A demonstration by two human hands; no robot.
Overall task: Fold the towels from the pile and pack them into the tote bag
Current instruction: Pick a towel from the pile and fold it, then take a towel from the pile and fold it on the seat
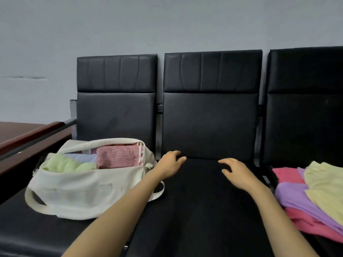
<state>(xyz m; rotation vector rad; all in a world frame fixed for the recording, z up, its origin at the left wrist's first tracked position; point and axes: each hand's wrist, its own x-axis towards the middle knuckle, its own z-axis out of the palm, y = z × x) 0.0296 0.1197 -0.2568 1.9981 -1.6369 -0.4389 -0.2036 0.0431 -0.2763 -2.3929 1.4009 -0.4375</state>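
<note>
Item 1. Left grip [170, 164]: bare hand, fingers relaxed and slightly spread, holding nothing. It lies low over the rear of the middle seat of the counter [200, 210]; whether it touches the seat cannot be told.

Item 2. Right grip [239, 173]: bare hand, fingers loosely bent and apart, holding nothing. It is near the left grip, on its right, over the same seat.

Item 3. Tote bag [83, 191]: cream cloth, mouth open, just left of the left grip, on the left seat. One strap loop lies against the left forearm.

Item 4. Contents of the bag, all left of the left grip: pink folded towel [118, 156], nearest that grip; pale blue towel [83, 157] beyond it; light green towel [68, 165] farthest.

Item 5. Pile [300, 210] of unfolded towels: right of the right grip, on the right seat, apart from the fingers. Yellow towel [326, 182] lies on top, purple towel [295, 195] under it, pink loose towel [308, 225] at the bottom.

Item 6. Wooden table [18, 134]: well left of both grips, beyond the bag.
</note>
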